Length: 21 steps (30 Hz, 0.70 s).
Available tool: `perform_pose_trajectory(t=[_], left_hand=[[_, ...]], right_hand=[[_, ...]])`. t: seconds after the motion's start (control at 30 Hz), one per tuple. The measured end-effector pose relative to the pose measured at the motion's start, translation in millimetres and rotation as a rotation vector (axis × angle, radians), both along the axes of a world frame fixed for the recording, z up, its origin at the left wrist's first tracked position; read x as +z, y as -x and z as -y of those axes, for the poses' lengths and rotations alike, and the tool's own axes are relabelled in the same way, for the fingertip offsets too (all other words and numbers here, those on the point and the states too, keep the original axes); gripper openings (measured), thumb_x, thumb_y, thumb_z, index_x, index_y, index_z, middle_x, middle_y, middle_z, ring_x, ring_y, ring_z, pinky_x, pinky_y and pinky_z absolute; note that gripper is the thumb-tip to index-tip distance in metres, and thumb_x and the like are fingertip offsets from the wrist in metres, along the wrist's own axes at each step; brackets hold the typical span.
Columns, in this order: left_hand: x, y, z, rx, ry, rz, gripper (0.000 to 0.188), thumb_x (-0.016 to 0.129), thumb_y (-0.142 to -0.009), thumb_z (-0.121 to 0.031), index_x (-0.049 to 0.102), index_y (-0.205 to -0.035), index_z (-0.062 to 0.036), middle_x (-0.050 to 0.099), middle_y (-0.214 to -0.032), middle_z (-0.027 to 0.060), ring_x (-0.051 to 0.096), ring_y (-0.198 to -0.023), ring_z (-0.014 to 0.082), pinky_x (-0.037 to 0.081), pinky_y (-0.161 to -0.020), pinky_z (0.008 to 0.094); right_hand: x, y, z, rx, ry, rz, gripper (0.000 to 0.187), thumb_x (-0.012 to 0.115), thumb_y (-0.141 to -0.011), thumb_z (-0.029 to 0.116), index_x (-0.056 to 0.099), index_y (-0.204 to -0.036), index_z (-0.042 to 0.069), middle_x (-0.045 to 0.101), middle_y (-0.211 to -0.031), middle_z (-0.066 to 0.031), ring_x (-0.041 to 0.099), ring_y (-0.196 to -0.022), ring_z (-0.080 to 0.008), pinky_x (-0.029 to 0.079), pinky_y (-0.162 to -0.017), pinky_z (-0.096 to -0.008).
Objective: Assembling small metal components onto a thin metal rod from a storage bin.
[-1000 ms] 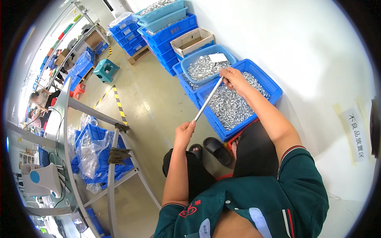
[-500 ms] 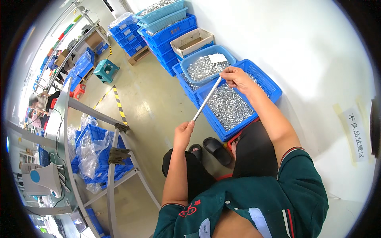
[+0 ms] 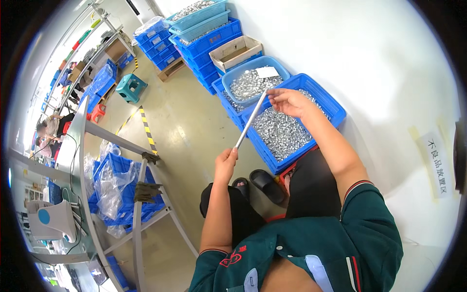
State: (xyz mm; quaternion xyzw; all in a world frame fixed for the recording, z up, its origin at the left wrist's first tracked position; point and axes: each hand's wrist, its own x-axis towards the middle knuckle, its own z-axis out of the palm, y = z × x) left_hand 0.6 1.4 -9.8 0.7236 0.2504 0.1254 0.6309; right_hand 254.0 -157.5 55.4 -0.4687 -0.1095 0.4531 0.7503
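Observation:
A thin silver rod (image 3: 251, 119) slants up and to the right between my hands. Closed round its lower end is my left hand (image 3: 225, 164). My right hand (image 3: 288, 101) hovers by the upper end, its fingers stretched and apart; whether a fingertip touches the rod I cannot tell. Beneath my right hand stands a blue basket (image 3: 335, 109) filled with small silver metal parts (image 3: 282, 130). Just beyond it, a light blue basin (image 3: 228, 73) holds more such parts, with a white paper slip (image 3: 267, 72) on top.
Stacked blue crates (image 3: 202, 63) line the wall, with a box (image 3: 241, 48) on one. A grey metal frame (image 3: 138, 228) and a blue crate with clear plastic bags (image 3: 114, 190) are at left. A teal stool (image 3: 130, 88) stands farther off. Other people sit at far left.
My right hand's fingers have loosened from the rod's upper end and spread. The rod has tilted slightly more upright, still in my left hand.

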Motion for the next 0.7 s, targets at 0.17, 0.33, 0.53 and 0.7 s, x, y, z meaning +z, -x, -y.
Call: perform_pose_trajectory(t=[0.17, 0.33, 0.53, 0.7], left_hand=[[3, 2, 1, -0.003, -0.031, -0.022, 0.034, 0.050, -0.088, -0.030, 0.048, -0.063, -0.0065, 0.034, -0.053, -0.0064, 0.029, -0.047, 0.0036, 0.022, -0.043, 0.0213], [2, 3, -3, -0.031, -0.022, -0.046, 0.035, 0.053, -0.086, -0.030, 0.051, -0.063, -0.0041, 0.039, -0.052, -0.0034, 0.035, -0.050, 0.0057, 0.029, -0.046, 0.0235], [5, 4, -1, -0.050, -0.026, -0.062, 0.036, 0.053, -0.086, -0.030, 0.050, -0.062, -0.0039, 0.039, -0.052, -0.0035, 0.035, -0.050, 0.0057, 0.028, -0.046, 0.0237], [1, 4, -2, -0.060, -0.054, -0.052, 0.036, 0.053, -0.086, -0.030, 0.050, -0.061, -0.0036, 0.038, -0.051, -0.0030, 0.035, -0.050, 0.0061, 0.028, -0.046, 0.0244]], right_hand=[[-6, -6, 2, -0.161, -0.053, -0.017, 0.019, 0.052, -0.085, 0.006, 0.051, -0.102, -0.002, 0.059, -0.087, -0.0108, 0.061, -0.079, -0.0204, 0.052, -0.065, -0.0282], [-2, -9, 6, -0.205, 0.098, 0.075, 0.024, 0.058, -0.084, 0.024, 0.054, -0.093, 0.002, 0.059, -0.076, -0.0062, 0.057, -0.064, -0.0139, 0.046, -0.049, -0.0220], [-1, -7, 5, -0.152, 0.007, 0.009, 0.030, 0.059, -0.083, 0.034, 0.054, -0.085, 0.005, 0.046, -0.059, 0.0018, 0.036, -0.045, -0.0057, 0.027, -0.037, -0.0178], [1, 0, 2, -0.083, -0.033, 0.046, 0.029, 0.060, -0.083, 0.033, 0.054, -0.083, 0.005, 0.042, -0.057, 0.0024, 0.034, -0.044, -0.0046, 0.025, -0.037, -0.0174]])
